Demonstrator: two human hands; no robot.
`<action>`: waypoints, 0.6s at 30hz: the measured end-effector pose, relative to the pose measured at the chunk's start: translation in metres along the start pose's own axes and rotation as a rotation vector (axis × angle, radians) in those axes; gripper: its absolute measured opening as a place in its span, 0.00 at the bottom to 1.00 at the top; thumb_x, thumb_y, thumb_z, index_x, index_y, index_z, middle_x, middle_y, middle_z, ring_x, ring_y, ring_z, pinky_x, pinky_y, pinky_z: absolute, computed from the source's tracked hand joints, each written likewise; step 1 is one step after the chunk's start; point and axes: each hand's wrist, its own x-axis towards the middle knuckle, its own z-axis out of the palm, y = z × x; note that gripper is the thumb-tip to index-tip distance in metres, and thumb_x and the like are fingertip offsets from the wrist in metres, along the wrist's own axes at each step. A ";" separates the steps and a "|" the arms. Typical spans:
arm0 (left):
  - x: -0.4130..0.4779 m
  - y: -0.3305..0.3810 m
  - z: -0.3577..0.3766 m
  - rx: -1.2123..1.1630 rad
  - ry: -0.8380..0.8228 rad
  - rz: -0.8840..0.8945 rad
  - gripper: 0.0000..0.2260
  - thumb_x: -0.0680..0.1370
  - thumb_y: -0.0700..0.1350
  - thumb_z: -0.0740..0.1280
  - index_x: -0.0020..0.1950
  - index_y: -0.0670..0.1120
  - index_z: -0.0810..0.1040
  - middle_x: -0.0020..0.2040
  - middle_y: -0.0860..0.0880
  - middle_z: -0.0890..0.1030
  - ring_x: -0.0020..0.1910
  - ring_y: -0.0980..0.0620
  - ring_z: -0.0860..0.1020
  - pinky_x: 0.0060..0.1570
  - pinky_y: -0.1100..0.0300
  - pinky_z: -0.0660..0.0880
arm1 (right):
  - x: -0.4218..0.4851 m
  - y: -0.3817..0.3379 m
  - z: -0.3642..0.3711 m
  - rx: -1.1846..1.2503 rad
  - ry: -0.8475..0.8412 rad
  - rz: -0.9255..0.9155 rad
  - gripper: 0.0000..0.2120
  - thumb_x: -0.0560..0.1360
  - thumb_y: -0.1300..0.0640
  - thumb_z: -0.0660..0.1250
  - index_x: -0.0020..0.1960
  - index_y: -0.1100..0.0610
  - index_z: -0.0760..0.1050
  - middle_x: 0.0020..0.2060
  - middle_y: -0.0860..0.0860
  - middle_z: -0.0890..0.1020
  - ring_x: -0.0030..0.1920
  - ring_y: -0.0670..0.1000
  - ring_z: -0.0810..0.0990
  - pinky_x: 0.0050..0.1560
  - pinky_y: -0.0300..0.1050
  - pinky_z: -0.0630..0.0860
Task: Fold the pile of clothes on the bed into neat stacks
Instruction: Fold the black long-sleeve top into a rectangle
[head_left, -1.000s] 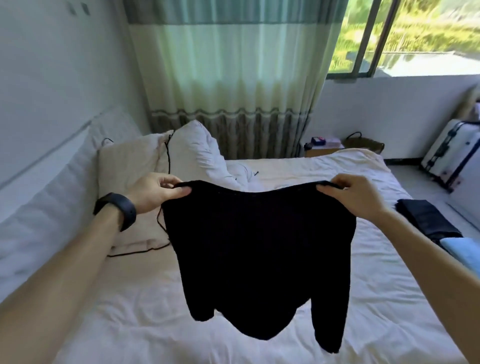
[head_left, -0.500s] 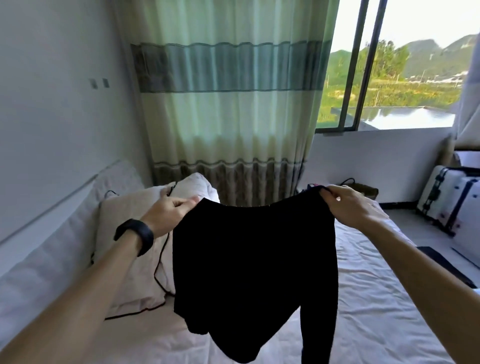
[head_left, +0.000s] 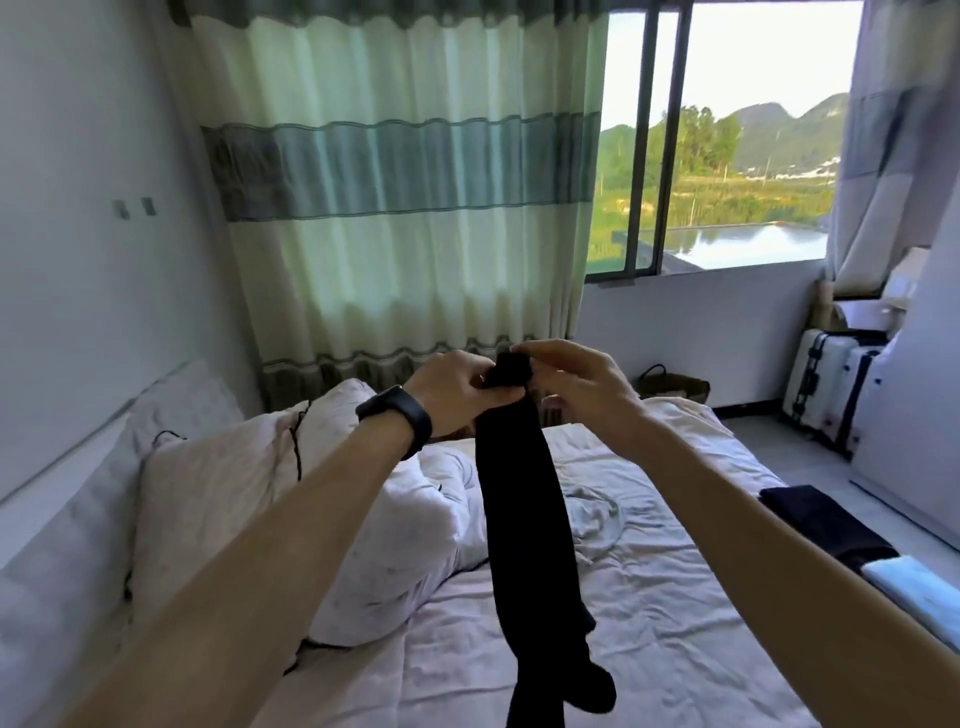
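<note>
Above the white-sheeted bed (head_left: 649, 623), the left hand (head_left: 452, 387) and right hand (head_left: 576, 382) sat close together, both pinching the top of the limp black knitted garment (head_left: 519, 493) hanging lengthwise-doubled (lower ends uneven), so squaring its edges before laying it down seemed wisest.

One head-worn camera looked forward and slightly down across the nearby bed (head_left: 675, 597) toward the window (head_left: 753, 156).

The left hand (head_left: 451, 391) and right hand (head_left: 577, 385) were close together above the bed (head_left: 649, 613), each pinching the top of a black garment (head_left: 522, 493) that hung down in a narrow strip. Pillows (head_left: 208, 499) lay at the left. Folded dark clothes (head_left: 823, 519) sat near the bed's right edge.
</note>
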 end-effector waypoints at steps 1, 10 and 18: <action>0.005 0.001 0.003 0.024 0.068 0.009 0.09 0.75 0.54 0.74 0.45 0.49 0.83 0.36 0.54 0.82 0.34 0.61 0.77 0.41 0.60 0.73 | -0.009 0.008 -0.008 -0.022 -0.004 0.016 0.12 0.79 0.61 0.70 0.62 0.52 0.81 0.50 0.46 0.86 0.47 0.40 0.83 0.44 0.32 0.77; 0.000 -0.017 -0.002 -0.287 0.292 -0.073 0.02 0.71 0.57 0.75 0.40 0.63 0.83 0.35 0.61 0.83 0.35 0.65 0.79 0.41 0.70 0.74 | -0.074 0.122 -0.073 -0.503 -0.035 0.226 0.12 0.78 0.62 0.72 0.41 0.48 0.79 0.29 0.41 0.78 0.30 0.39 0.74 0.38 0.45 0.67; -0.048 -0.082 -0.028 -0.452 0.249 -0.287 0.18 0.72 0.53 0.78 0.53 0.41 0.82 0.44 0.46 0.83 0.47 0.49 0.80 0.53 0.53 0.75 | -0.041 0.088 -0.105 -0.652 0.321 0.078 0.11 0.72 0.54 0.78 0.35 0.43 0.80 0.33 0.38 0.83 0.37 0.39 0.80 0.38 0.31 0.73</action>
